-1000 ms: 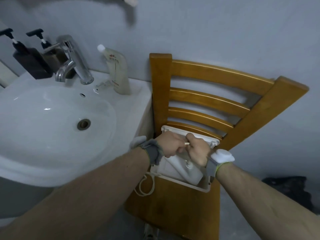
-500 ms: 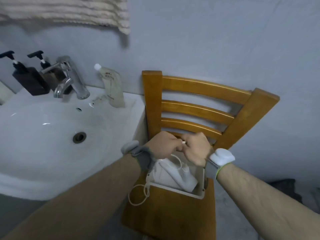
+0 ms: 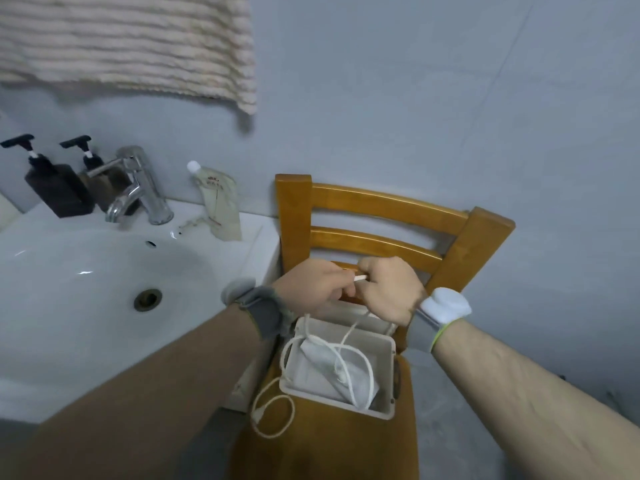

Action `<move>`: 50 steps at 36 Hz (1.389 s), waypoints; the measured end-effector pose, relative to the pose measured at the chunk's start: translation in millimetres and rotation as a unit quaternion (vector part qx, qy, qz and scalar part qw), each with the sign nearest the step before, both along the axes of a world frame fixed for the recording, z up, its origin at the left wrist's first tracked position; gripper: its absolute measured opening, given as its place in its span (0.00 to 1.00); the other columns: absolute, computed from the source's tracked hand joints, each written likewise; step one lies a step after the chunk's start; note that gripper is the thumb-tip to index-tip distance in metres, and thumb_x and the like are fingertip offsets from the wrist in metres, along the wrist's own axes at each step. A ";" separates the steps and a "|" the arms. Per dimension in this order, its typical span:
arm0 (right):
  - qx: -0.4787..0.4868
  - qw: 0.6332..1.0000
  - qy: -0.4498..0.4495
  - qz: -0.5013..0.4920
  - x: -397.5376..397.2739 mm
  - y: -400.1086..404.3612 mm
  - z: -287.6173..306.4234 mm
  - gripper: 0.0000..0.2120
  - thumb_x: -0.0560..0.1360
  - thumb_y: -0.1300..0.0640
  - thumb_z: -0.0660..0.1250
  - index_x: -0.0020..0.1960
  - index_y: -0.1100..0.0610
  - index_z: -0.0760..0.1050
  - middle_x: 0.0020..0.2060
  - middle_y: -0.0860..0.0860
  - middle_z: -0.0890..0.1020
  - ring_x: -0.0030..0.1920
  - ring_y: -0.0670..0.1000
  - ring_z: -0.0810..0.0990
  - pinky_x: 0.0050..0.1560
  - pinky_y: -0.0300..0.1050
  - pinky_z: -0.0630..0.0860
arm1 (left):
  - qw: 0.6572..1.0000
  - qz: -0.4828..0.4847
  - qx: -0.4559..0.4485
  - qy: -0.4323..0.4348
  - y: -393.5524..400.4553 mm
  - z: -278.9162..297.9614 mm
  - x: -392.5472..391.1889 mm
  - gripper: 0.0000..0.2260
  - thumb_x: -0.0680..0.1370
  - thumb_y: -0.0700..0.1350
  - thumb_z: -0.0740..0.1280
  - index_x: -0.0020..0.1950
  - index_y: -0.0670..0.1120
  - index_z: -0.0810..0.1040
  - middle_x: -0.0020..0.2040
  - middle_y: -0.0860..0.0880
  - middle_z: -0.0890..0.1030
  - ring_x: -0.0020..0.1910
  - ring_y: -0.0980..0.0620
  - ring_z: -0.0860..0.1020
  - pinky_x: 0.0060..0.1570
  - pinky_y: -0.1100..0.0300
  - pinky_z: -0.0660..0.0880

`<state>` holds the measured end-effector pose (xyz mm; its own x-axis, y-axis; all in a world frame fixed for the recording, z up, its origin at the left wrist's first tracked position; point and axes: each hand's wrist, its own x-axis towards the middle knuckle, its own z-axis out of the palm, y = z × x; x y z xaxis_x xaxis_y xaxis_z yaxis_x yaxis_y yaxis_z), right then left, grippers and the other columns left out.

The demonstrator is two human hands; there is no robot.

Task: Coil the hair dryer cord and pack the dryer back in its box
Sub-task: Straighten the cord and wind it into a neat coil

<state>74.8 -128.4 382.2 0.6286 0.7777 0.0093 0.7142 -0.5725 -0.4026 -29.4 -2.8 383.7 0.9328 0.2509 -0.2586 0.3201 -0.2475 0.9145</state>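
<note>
Your left hand [image 3: 313,287] and right hand [image 3: 389,289] are closed together on a short run of the white cord [image 3: 346,344], a small pale end poking out between the two grips. From under your right grip the cord drops straight down into the open box [image 3: 389,344], which sits on the wooden chair [image 3: 381,206] directly below both hands. The hair dryer [image 3: 332,372] lies inside the box with cord looped loosely across it, and one more loop spills over the box wall below your left grip onto the seat.

The cord looks soft and springy, so it will probably uncurl if you slacken off; pinch each turn where it crosses the last. The dryer looks light and smooth; take it by the handle if it needs shifting, though I cannot tell from here which end that is.

Against a second ago, your hands sit higher above the box, more cord hangs between grip and dryer, and the view has tipped up to show a towel [image 3: 131,46] on the wall.
</note>
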 end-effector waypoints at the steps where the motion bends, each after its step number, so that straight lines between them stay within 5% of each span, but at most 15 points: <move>1: 0.013 0.998 0.054 -0.027 5.5 -3.2 3.4 0.11 0.70 0.49 0.63 0.31 0.52 0.71 0.27 0.49 0.75 0.36 0.57 0.76 0.33 0.45 0.64 | 0.999 0.001 -0.046 -0.006 4.1 1.7 -2.9 0.14 0.80 0.48 0.61 0.39 0.44 0.80 0.25 0.54 0.70 0.22 0.56 0.66 0.24 0.63 0.64; 6: 0.049 0.972 0.186 -0.134 37.9 -26.3 13.9 0.17 0.75 0.56 0.66 0.30 0.52 0.66 0.27 0.48 0.69 0.32 0.51 0.69 0.32 0.44 0.63 | 1.000 -0.013 -0.004 -0.020 25.3 1.6 -17.6 0.14 0.81 0.47 0.58 0.42 0.45 0.79 0.25 0.56 0.71 0.23 0.58 0.70 0.30 0.63 0.69; 11: -0.069 0.994 0.010 -0.080 18.3 -18.0 27.6 0.10 0.74 0.49 0.63 0.37 0.52 0.72 0.39 0.55 0.82 0.46 0.59 0.80 0.47 0.48 0.75 | 0.997 -0.003 0.064 -0.045 13.0 11.7 -5.8 0.13 0.80 0.46 0.60 0.40 0.49 0.81 0.24 0.58 0.72 0.22 0.62 0.69 0.28 0.67 0.66; 14: -0.055 0.998 -0.030 0.011 -2.5 -4.3 39.3 0.08 0.72 0.50 0.64 0.37 0.51 0.70 0.39 0.56 0.82 0.44 0.60 0.79 0.43 0.47 0.74 | 0.996 -0.034 0.071 -0.042 -2.9 20.1 7.0 0.13 0.79 0.45 0.61 0.36 0.44 0.78 0.20 0.59 0.70 0.21 0.62 0.68 0.26 0.67 0.64; 17: 0.005 0.999 0.039 -0.008 -4.7 -0.6 48.6 0.12 0.73 0.53 0.64 0.32 0.53 0.66 0.32 0.53 0.77 0.38 0.58 0.77 0.36 0.46 0.69 | 0.998 -0.016 0.019 -0.049 -2.4 25.5 7.8 0.12 0.77 0.48 0.61 0.35 0.47 0.75 0.23 0.56 0.71 0.25 0.56 0.71 0.32 0.58 0.70; 23: 0.172 0.957 0.200 -0.117 16.1 -10.7 54.5 0.21 0.76 0.56 0.66 0.27 0.51 0.63 0.16 0.42 0.65 0.22 0.43 0.65 0.34 0.47 0.62 | 0.990 -0.009 0.125 -0.070 23.0 15.9 -3.2 0.09 0.77 0.53 0.64 0.42 0.49 0.79 0.38 0.50 0.78 0.37 0.55 0.74 0.43 0.57 0.71; 26: 0.244 0.917 0.274 -0.155 19.9 -7.0 59.1 0.20 0.76 0.59 0.66 0.28 0.52 0.62 0.23 0.48 0.63 0.26 0.49 0.63 0.38 0.48 0.60 | 0.996 0.035 0.057 -0.058 20.4 14.1 -3.2 0.11 0.78 0.53 0.63 0.41 0.49 0.78 0.38 0.50 0.77 0.38 0.54 0.76 0.43 0.57 0.77; 31: 0.251 0.902 0.297 -0.189 18.4 -0.6 65.5 0.18 0.75 0.59 0.66 0.29 0.54 0.63 0.28 0.54 0.65 0.33 0.53 0.65 0.40 0.49 0.61 | 0.962 0.147 -0.220 -0.073 1.4 28.4 2.9 0.12 0.80 0.50 0.61 0.42 0.44 0.74 0.36 0.47 0.78 0.33 0.50 0.80 0.40 0.54 0.81; 35: 0.240 0.911 0.277 -0.192 22.0 -1.7 73.6 0.17 0.76 0.57 0.65 0.32 0.54 0.63 0.29 0.54 0.65 0.34 0.54 0.65 0.40 0.49 0.62 | 0.929 0.173 -0.306 -0.112 -0.2 43.5 6.2 0.12 0.81 0.49 0.60 0.39 0.46 0.71 0.27 0.52 0.66 0.22 0.55 0.62 0.23 0.62 0.67; 38: 0.200 0.945 0.207 -0.158 22.3 -1.4 77.3 0.17 0.75 0.53 0.65 0.30 0.53 0.64 0.27 0.51 0.67 0.31 0.53 0.67 0.38 0.47 0.65 | 0.956 0.154 -0.212 -0.134 1.7 54.2 9.9 0.13 0.81 0.50 0.59 0.39 0.46 0.73 0.25 0.55 0.63 0.21 0.57 0.58 0.19 0.67 0.54; 43: 0.168 0.977 0.096 -0.091 12.9 5.2 84.3 0.14 0.73 0.52 0.66 0.31 0.54 0.69 0.25 0.48 0.71 0.30 0.49 0.70 0.33 0.44 0.66 | 0.994 0.026 0.028 -0.105 0.5 76.4 16.3 0.14 0.78 0.53 0.59 0.36 0.51 0.77 0.24 0.57 0.66 0.20 0.56 0.62 0.22 0.64 0.59; 47: 0.220 0.953 0.163 -0.129 29.0 -5.5 87.3 0.12 0.75 0.55 0.65 0.34 0.54 0.71 0.27 0.46 0.69 0.31 0.49 0.68 0.36 0.47 0.65 | 0.996 -0.033 0.044 -0.072 16.9 88.9 11.2 0.16 0.74 0.59 0.59 0.39 0.51 0.80 0.26 0.56 0.68 0.21 0.56 0.63 0.20 0.64 0.61; 50: 0.261 0.924 0.194 -0.202 49.1 -20.9 88.9 0.14 0.76 0.56 0.65 0.33 0.50 0.67 0.29 0.46 0.68 0.37 0.53 0.70 0.43 0.48 0.67 | 0.994 0.017 0.068 -0.081 35.8 89.6 4.0 0.14 0.79 0.53 0.59 0.42 0.49 0.81 0.27 0.55 0.69 0.22 0.56 0.65 0.23 0.63 0.65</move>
